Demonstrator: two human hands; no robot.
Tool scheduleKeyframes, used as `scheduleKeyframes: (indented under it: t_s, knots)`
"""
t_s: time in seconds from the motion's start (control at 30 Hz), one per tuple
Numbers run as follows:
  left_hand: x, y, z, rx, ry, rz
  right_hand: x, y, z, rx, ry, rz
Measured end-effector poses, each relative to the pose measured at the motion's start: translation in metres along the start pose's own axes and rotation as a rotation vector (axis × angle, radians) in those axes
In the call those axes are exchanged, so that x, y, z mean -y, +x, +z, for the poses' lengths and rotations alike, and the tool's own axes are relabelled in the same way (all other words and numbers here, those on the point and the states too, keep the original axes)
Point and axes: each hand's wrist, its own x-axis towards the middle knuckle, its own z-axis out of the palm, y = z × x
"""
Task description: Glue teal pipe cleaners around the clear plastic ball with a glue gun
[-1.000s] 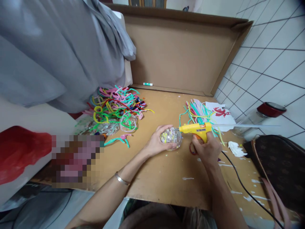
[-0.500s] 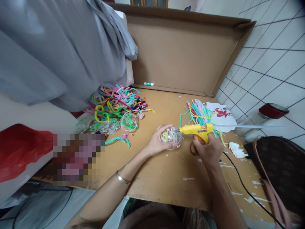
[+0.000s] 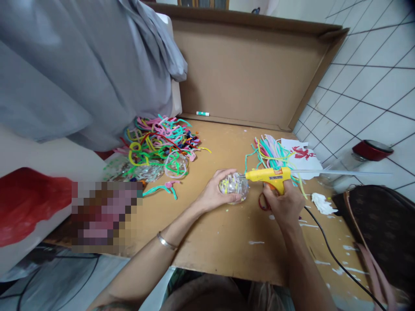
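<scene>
Head camera view shows a clear ball (image 3: 235, 188) above the table (image 3: 210, 244), its far side cupped by the fingers of the left hand (image 3: 210, 192), with the thumb along its near side. Curled firmly around the handle of a yellow glue gun (image 3: 267, 174), the right hand (image 3: 287, 203) is just right of the ball; the metal nozzle meets the ball's upper right edge, though whether they touch cannot be told. The ball is probably light, thin plastic, smooth enough to slip and liable to dent if squeezed, so a loose hold around its sides, away from the hot nozzle, would suit it. The gun looks stiff and is best gripped by its handle, since a long glue stick (image 3: 340, 172) juts from its back. White and yellow bits show in or on the ball; which, the view does not settle. Well right of the ball, a glass jar (image 3: 346, 160) wears a dark red lid, its contents unclear, and a brown bag (image 3: 366, 226) hides whatever it holds. Left of the ball lies a heap of fuzzy coloured stems (image 3: 155, 142), with more clear plastic pieces (image 3: 147, 170) at its near edge.
</scene>
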Motion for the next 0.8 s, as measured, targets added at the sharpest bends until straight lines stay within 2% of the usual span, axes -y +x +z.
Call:
scheduleKeyframes:
  t_s: [0.37, 0.8]
  knots:
    - [-0.0013, -0.0004, -0.0004, 0.011, -0.002, 0.008, 0.0039, -0.0003, -0.0016, 0.035, -0.019, 0.061]
    - [-0.0011, -0.0004, 0.0, 0.012, 0.007, 0.004, 0.0042, 0.0003, -0.0027, 0.041, -0.014, 0.064]
